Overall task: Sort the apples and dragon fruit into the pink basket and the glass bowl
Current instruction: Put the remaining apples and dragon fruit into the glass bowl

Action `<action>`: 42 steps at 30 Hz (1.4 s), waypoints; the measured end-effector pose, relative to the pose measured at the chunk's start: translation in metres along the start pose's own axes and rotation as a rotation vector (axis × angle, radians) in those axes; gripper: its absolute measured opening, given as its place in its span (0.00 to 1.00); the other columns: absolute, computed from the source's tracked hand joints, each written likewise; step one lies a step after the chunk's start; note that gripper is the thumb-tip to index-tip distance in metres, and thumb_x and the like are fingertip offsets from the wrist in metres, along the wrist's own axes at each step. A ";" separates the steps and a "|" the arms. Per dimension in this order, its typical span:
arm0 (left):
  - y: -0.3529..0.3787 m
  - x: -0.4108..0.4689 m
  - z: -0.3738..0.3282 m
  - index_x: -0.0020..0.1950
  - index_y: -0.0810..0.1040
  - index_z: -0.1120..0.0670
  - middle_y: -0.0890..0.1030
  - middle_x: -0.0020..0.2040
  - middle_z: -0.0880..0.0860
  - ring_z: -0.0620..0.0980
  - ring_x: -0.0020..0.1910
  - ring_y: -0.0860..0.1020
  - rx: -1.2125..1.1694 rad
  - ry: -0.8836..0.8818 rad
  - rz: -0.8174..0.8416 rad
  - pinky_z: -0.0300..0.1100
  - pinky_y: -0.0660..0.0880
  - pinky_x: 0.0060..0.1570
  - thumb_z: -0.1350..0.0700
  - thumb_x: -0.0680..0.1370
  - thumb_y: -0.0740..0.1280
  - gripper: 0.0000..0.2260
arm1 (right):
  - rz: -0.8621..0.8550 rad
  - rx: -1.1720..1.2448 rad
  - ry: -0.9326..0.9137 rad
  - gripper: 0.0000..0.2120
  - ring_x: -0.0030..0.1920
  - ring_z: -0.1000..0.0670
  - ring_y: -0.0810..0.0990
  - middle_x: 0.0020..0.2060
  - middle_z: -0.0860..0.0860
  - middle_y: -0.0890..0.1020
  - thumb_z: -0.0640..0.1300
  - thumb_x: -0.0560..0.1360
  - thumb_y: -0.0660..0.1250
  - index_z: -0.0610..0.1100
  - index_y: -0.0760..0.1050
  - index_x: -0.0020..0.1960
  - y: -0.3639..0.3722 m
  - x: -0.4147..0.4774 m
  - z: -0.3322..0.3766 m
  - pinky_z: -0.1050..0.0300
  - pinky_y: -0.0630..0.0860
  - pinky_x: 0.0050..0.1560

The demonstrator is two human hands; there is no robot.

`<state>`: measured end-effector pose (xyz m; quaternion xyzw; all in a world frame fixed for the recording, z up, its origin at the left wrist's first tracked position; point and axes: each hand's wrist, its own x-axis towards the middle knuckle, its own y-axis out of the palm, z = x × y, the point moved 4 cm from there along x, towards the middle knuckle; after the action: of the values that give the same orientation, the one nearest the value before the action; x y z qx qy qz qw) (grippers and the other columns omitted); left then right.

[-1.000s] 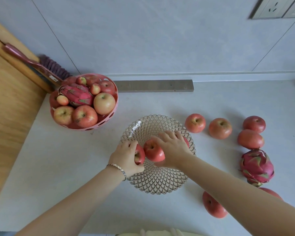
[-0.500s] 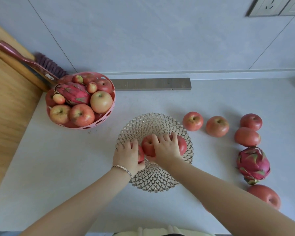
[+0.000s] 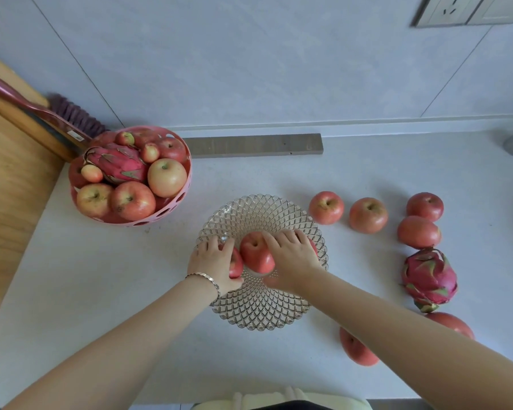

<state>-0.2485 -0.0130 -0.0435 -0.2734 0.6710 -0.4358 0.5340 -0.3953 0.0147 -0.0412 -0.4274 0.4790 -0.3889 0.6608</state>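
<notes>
Lowered since a second ago, both hands now rest in the glass bowl (image 3: 261, 313), left hand (image 3: 212, 263) curled around a mostly hidden red apple (image 3: 235, 265), right hand (image 3: 293, 257) draped over a glossy red apple (image 3: 254, 253), with loose apples (image 3: 367, 215) and a dragon fruit (image 3: 429, 278) right, pink basket (image 3: 172, 207) heaped behind.

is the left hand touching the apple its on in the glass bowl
Touching. The head view shows the left hand wrapped over a red apple inside the glass bowl, fingers lying on its skin with no gap.
</notes>
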 end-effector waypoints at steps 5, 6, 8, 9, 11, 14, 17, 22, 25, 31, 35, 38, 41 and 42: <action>-0.011 -0.002 -0.006 0.74 0.49 0.48 0.52 0.75 0.57 0.60 0.72 0.58 -0.099 -0.001 0.066 0.54 0.62 0.68 0.36 0.68 0.66 0.42 | -0.208 0.359 0.143 0.29 0.69 0.46 0.65 0.66 0.47 0.72 0.55 0.72 0.65 0.46 0.65 0.69 -0.037 -0.019 -0.043 0.49 0.57 0.71; -0.017 -0.002 -0.009 0.74 0.50 0.49 0.53 0.75 0.57 0.60 0.72 0.59 -0.133 -0.001 0.034 0.54 0.63 0.68 0.37 0.69 0.66 0.40 | -0.259 0.376 0.204 0.26 0.68 0.45 0.66 0.66 0.46 0.71 0.53 0.72 0.65 0.46 0.66 0.68 -0.043 -0.020 -0.060 0.48 0.60 0.70; -0.029 -0.002 -0.016 0.74 0.53 0.50 0.57 0.73 0.58 0.59 0.70 0.61 -0.228 -0.008 -0.040 0.53 0.66 0.67 0.39 0.72 0.65 0.36 | -0.276 0.325 0.351 0.25 0.68 0.42 0.65 0.67 0.44 0.69 0.47 0.72 0.66 0.45 0.66 0.68 -0.046 -0.021 -0.099 0.47 0.62 0.68; -0.036 -0.002 -0.021 0.73 0.55 0.50 0.58 0.72 0.58 0.59 0.70 0.62 -0.287 -0.015 -0.075 0.53 0.66 0.67 0.41 0.73 0.64 0.34 | -0.226 0.282 0.437 0.28 0.69 0.40 0.63 0.69 0.43 0.65 0.45 0.71 0.66 0.46 0.63 0.69 -0.044 -0.020 -0.120 0.46 0.61 0.69; -0.049 -0.001 -0.032 0.73 0.57 0.50 0.60 0.71 0.57 0.57 0.69 0.63 -0.411 -0.017 -0.123 0.50 0.64 0.67 0.46 0.74 0.64 0.30 | -0.075 0.224 0.592 0.37 0.71 0.37 0.57 0.72 0.42 0.56 0.45 0.68 0.68 0.51 0.55 0.73 -0.036 -0.018 -0.152 0.43 0.59 0.69; -0.065 0.004 -0.054 0.71 0.60 0.52 0.62 0.70 0.55 0.53 0.69 0.64 -0.516 0.048 -0.178 0.45 0.62 0.67 0.51 0.76 0.64 0.26 | 0.027 0.267 0.683 0.39 0.68 0.36 0.62 0.72 0.43 0.55 0.46 0.68 0.69 0.56 0.53 0.73 -0.023 -0.015 -0.182 0.44 0.66 0.64; -0.074 0.018 -0.077 0.70 0.61 0.53 0.64 0.68 0.55 0.50 0.68 0.64 -0.511 0.132 -0.188 0.41 0.62 0.65 0.53 0.75 0.65 0.25 | 0.020 0.371 0.674 0.37 0.62 0.36 0.70 0.67 0.43 0.62 0.47 0.67 0.70 0.57 0.56 0.71 -0.014 -0.011 -0.195 0.47 0.73 0.56; -0.076 0.064 -0.125 0.70 0.62 0.51 0.63 0.69 0.55 0.52 0.63 0.70 -0.410 0.225 -0.117 0.43 0.69 0.61 0.53 0.73 0.68 0.27 | -0.100 0.563 0.681 0.35 0.46 0.42 0.78 0.56 0.46 0.67 0.49 0.63 0.72 0.55 0.61 0.66 -0.017 -0.016 -0.204 0.54 0.77 0.45; -0.065 0.098 -0.155 0.69 0.62 0.47 0.64 0.68 0.54 0.55 0.62 0.70 -0.273 0.241 -0.023 0.50 0.72 0.59 0.52 0.70 0.69 0.30 | -0.190 0.666 0.669 0.37 0.46 0.45 0.76 0.54 0.49 0.65 0.50 0.62 0.74 0.53 0.61 0.66 -0.020 -0.025 -0.204 0.53 0.78 0.46; -0.041 0.137 -0.189 0.71 0.57 0.45 0.64 0.66 0.57 0.61 0.59 0.73 -0.018 0.250 0.097 0.51 0.73 0.51 0.48 0.69 0.70 0.34 | -0.251 0.754 0.594 0.39 0.49 0.50 0.75 0.56 0.53 0.64 0.50 0.61 0.76 0.52 0.60 0.67 -0.038 -0.038 -0.199 0.58 0.75 0.48; -0.062 0.128 -0.182 0.69 0.60 0.45 0.67 0.63 0.56 0.60 0.55 0.74 -0.126 0.265 -0.079 0.47 0.70 0.46 0.48 0.67 0.71 0.33 | -0.276 0.775 0.560 0.39 0.50 0.51 0.74 0.56 0.53 0.65 0.49 0.61 0.76 0.53 0.60 0.67 -0.049 -0.040 -0.193 0.60 0.71 0.48; -0.092 0.101 -0.149 0.67 0.62 0.44 0.69 0.61 0.54 0.58 0.51 0.76 -0.312 0.207 -0.277 0.46 0.73 0.46 0.43 0.65 0.71 0.33 | -0.279 0.792 0.533 0.39 0.50 0.51 0.73 0.56 0.52 0.65 0.50 0.62 0.77 0.56 0.60 0.67 -0.055 -0.041 -0.181 0.61 0.70 0.49; -0.108 0.072 -0.092 0.65 0.64 0.43 0.69 0.59 0.53 0.58 0.49 0.77 -0.383 0.090 -0.378 0.48 0.76 0.46 0.42 0.64 0.72 0.32 | -0.253 0.805 0.489 0.37 0.50 0.50 0.74 0.55 0.51 0.65 0.50 0.61 0.77 0.58 0.62 0.65 -0.058 -0.037 -0.162 0.61 0.71 0.49; -0.108 0.063 -0.072 0.65 0.64 0.43 0.69 0.59 0.53 0.58 0.49 0.77 -0.360 0.060 -0.390 0.47 0.76 0.46 0.42 0.64 0.73 0.32 | -0.243 0.809 0.468 0.37 0.50 0.50 0.74 0.55 0.51 0.65 0.51 0.61 0.77 0.59 0.62 0.64 -0.059 -0.035 -0.154 0.61 0.70 0.50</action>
<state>-0.3460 -0.0953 0.0243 -0.4749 0.6879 -0.4120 0.3627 -0.5586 -0.0025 -0.0030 -0.0903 0.3717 -0.7040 0.5984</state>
